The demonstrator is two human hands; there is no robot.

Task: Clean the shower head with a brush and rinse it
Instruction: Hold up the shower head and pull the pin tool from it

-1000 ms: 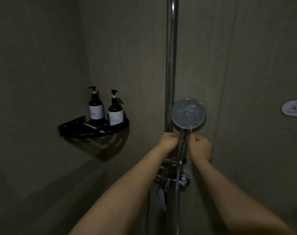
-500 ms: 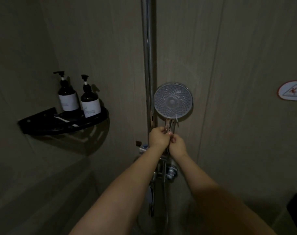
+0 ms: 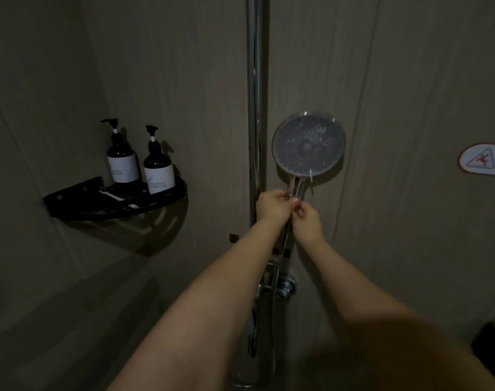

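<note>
A round chrome shower head (image 3: pixel 308 145) faces me, just right of the vertical chrome rail (image 3: pixel 254 108). Its handle (image 3: pixel 295 185) runs down into my hands. My left hand (image 3: pixel 273 205) grips the handle from the left, fingers curled round it. My right hand (image 3: pixel 307 221) holds the handle just below, from the right. The two hands touch. A small thin piece hangs from the head's lower rim. No brush is in view.
A black corner shelf (image 3: pixel 71 196) on the left wall carries two dark pump bottles (image 3: pixel 122 156) (image 3: pixel 158 165). The chrome mixer valve (image 3: pixel 280 286) and hose sit below my hands. A slip-warning sticker (image 3: pixel 485 160) is on the right wall. The room is dim.
My hands have closed in together on the handle from either side. The shower head now sits further right of the rail, and its face looks darker.
</note>
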